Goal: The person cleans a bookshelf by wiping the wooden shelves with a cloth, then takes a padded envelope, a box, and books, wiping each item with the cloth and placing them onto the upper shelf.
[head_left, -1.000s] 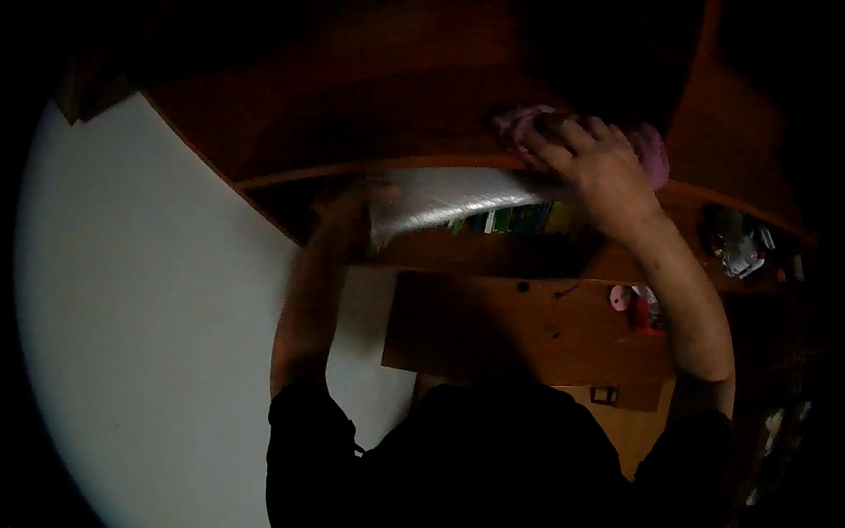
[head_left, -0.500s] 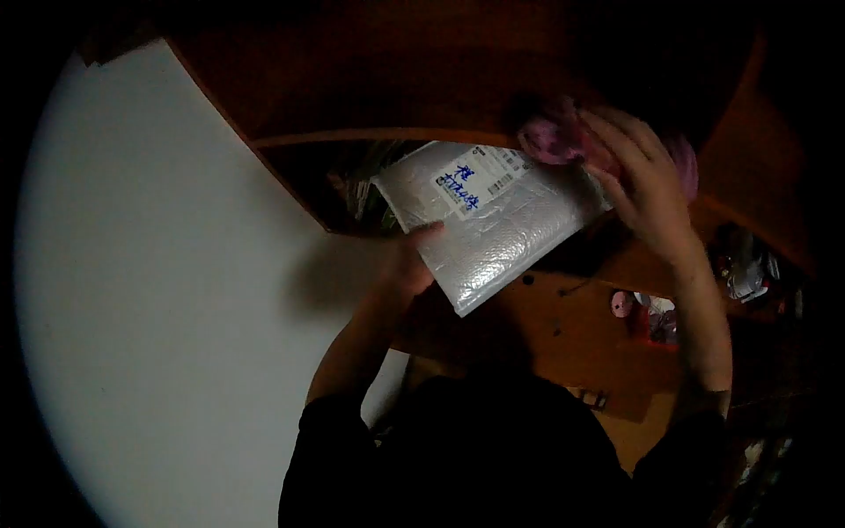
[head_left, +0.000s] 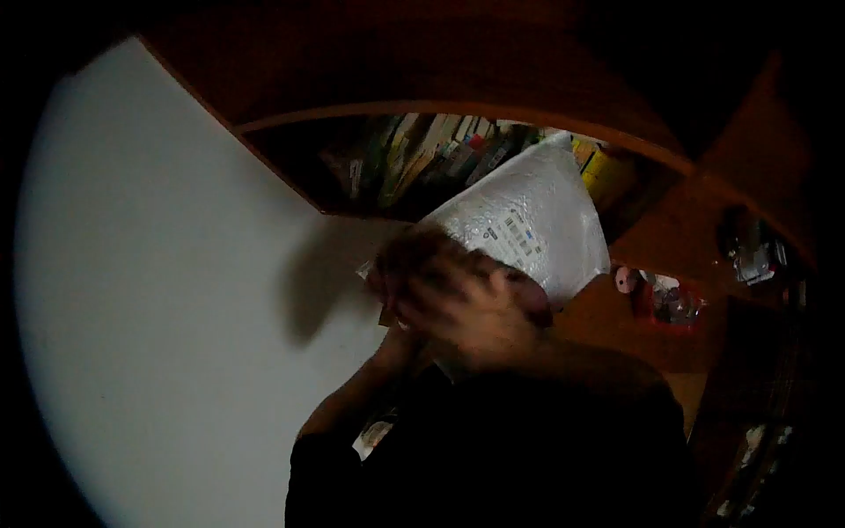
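Note:
A silvery-white bubble mailer (head_left: 563,202) with a printed label is tilted in front of me, its far end toward a bookshelf. My right hand (head_left: 471,308), smeared by motion, presses a dull pink cloth (head_left: 533,297) on the mailer's near left part. The cloth shows on both sides of that hand. My left hand (head_left: 398,341) is at the mailer's near left end, gripping it. Its fingers are mostly hidden behind my right hand and the cloth.
Several books (head_left: 440,150) stand slanted on a wooden shelf (head_left: 352,113) behind the mailer. A pale wall (head_left: 158,264) is on the left. At right are a red-edged container (head_left: 673,304) with small items and a clear plastic-looking object (head_left: 755,262).
The mailer has swung round, its label now turned the other way. My right hand has brought the cloth down and left onto the mailer. More books are visible.

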The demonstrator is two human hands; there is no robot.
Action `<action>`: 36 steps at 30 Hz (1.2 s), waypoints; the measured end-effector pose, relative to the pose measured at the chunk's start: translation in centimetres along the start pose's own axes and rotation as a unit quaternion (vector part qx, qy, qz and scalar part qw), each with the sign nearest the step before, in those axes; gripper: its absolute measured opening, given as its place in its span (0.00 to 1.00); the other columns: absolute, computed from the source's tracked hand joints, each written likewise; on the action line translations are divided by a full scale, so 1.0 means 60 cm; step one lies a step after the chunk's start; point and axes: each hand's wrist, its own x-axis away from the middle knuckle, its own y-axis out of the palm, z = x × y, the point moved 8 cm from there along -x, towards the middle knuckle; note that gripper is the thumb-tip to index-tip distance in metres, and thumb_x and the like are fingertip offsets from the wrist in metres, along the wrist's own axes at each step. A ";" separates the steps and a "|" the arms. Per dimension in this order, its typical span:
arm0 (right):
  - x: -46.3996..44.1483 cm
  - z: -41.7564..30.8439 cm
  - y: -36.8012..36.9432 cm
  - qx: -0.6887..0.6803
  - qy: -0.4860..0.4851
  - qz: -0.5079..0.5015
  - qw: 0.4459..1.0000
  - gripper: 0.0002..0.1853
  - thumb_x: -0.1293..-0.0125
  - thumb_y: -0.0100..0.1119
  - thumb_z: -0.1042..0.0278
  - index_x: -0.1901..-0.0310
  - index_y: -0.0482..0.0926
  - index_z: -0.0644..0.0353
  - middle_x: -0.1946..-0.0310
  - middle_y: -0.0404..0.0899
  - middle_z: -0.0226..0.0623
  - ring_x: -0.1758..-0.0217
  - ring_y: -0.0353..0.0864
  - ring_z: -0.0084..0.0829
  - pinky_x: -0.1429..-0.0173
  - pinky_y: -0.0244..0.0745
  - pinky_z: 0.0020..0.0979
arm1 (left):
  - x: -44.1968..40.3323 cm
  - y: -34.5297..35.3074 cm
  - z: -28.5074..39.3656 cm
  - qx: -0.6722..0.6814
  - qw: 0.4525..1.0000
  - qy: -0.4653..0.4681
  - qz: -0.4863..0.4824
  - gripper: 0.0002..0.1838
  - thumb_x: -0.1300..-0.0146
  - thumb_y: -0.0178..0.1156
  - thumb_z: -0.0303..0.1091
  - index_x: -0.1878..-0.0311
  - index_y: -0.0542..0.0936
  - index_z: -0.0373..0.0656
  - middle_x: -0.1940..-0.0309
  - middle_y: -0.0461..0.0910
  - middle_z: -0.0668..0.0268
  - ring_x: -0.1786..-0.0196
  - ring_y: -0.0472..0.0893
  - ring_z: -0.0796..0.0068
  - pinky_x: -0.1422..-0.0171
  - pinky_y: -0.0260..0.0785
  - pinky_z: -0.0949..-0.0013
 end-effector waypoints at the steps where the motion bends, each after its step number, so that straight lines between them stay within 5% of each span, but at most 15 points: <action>1: 0.014 -0.027 0.022 0.011 0.005 0.003 1.000 0.26 0.44 0.58 0.56 0.41 0.72 0.47 0.37 0.64 0.40 0.35 0.61 0.45 0.39 0.60 0.49 | 0.015 -0.002 -0.012 -0.004 1.000 0.013 -0.004 0.29 0.41 0.58 0.31 0.36 0.62 0.38 0.42 0.69 0.56 0.40 0.69 0.61 0.35 0.62 0.58; 3: 0.006 -0.028 0.050 -0.039 -0.023 0.002 0.999 0.28 0.43 0.57 0.59 0.39 0.69 0.36 0.33 0.59 0.34 0.29 0.52 0.45 0.37 0.56 0.54 | 0.021 0.002 -0.003 -0.013 0.999 0.034 -0.004 0.29 0.42 0.59 0.30 0.37 0.63 0.38 0.43 0.69 0.57 0.41 0.69 0.62 0.36 0.62 0.59; 7: 0.033 -0.038 0.035 0.004 -0.064 0.055 0.996 0.27 0.43 0.55 0.61 0.39 0.70 0.37 0.32 0.59 0.33 0.28 0.51 0.44 0.36 0.55 0.55 | 0.049 0.004 0.000 -0.040 0.996 0.075 0.003 0.29 0.43 0.61 0.27 0.38 0.64 0.39 0.44 0.70 0.59 0.43 0.71 0.63 0.37 0.64 0.60; 12: 0.029 -0.003 -0.035 0.042 0.062 0.097 0.992 0.22 0.41 0.49 0.60 0.43 0.74 0.40 0.35 0.63 0.31 0.31 0.56 0.39 0.38 0.58 0.50 | 0.091 -0.022 0.023 -0.128 0.983 0.126 0.036 0.28 0.45 0.63 0.25 0.40 0.67 0.40 0.46 0.71 0.61 0.45 0.72 0.65 0.38 0.65 0.61; 14: 0.036 0.028 -0.061 0.049 0.106 0.112 0.987 0.22 0.43 0.52 0.63 0.44 0.75 0.41 0.36 0.63 0.33 0.33 0.59 0.41 0.37 0.59 0.47 | 0.094 -0.036 0.035 -0.223 0.963 0.139 0.054 0.27 0.46 0.63 0.25 0.41 0.69 0.40 0.46 0.71 0.61 0.44 0.71 0.65 0.38 0.64 0.61; 18: 0.061 0.094 -0.110 0.074 0.154 0.249 0.953 0.22 0.44 0.57 0.70 0.45 0.77 0.47 0.38 0.65 0.40 0.38 0.63 0.46 0.38 0.63 0.43 | 0.110 0.004 0.059 -0.199 0.962 0.185 0.015 0.24 0.45 0.63 0.26 0.44 0.71 0.40 0.47 0.72 0.61 0.43 0.71 0.66 0.38 0.63 0.62; 20: 0.070 0.105 -0.115 0.066 0.171 0.277 0.943 0.21 0.43 0.58 0.71 0.46 0.77 0.49 0.39 0.66 0.41 0.40 0.64 0.47 0.38 0.63 0.42 | 0.116 0.003 0.073 -0.335 0.909 0.241 0.059 0.22 0.44 0.63 0.28 0.45 0.71 0.40 0.51 0.74 0.62 0.45 0.72 0.66 0.41 0.64 0.63; 25: 0.072 0.082 -0.122 0.011 0.237 0.293 0.926 0.20 0.42 0.56 0.70 0.46 0.77 0.49 0.39 0.66 0.41 0.40 0.63 0.49 0.39 0.63 0.43 | 0.099 -0.049 0.053 -0.353 0.911 0.211 0.035 0.19 0.42 0.62 0.31 0.47 0.72 0.40 0.53 0.74 0.62 0.49 0.72 0.68 0.45 0.65 0.64; 27: 0.061 0.039 -0.096 0.010 0.149 0.257 0.955 0.22 0.45 0.55 0.67 0.46 0.77 0.47 0.38 0.65 0.39 0.38 0.62 0.47 0.40 0.63 0.45 | 0.096 -0.024 0.061 -0.385 0.897 0.219 0.007 0.18 0.41 0.61 0.32 0.48 0.72 0.40 0.53 0.73 0.62 0.50 0.72 0.69 0.46 0.65 0.65; 30: 0.040 -0.045 -0.055 0.001 0.039 0.200 0.979 0.23 0.46 0.53 0.64 0.45 0.77 0.45 0.38 0.65 0.36 0.37 0.61 0.44 0.42 0.62 0.46 | 0.087 0.009 0.057 -0.234 0.943 0.231 -0.051 0.18 0.39 0.59 0.33 0.48 0.72 0.39 0.52 0.73 0.63 0.48 0.71 0.70 0.45 0.65 0.66; 33: 0.027 -0.068 -0.028 0.039 -0.021 0.141 0.989 0.21 0.50 0.58 0.65 0.50 0.80 0.40 0.41 0.69 0.33 0.39 0.65 0.40 0.43 0.63 0.43 | 0.047 -0.064 0.036 -0.305 0.916 0.260 0.014 0.18 0.39 0.58 0.31 0.46 0.71 0.39 0.51 0.72 0.65 0.47 0.69 0.71 0.44 0.65 0.65; 36: 0.030 -0.040 -0.049 0.071 -0.008 0.133 0.989 0.20 0.49 0.58 0.63 0.51 0.80 0.39 0.40 0.69 0.30 0.39 0.65 0.41 0.43 0.64 0.42 | 0.054 -0.040 0.033 -0.574 0.764 0.282 -0.088 0.21 0.41 0.59 0.29 0.43 0.70 0.39 0.48 0.72 0.64 0.44 0.69 0.70 0.42 0.64 0.64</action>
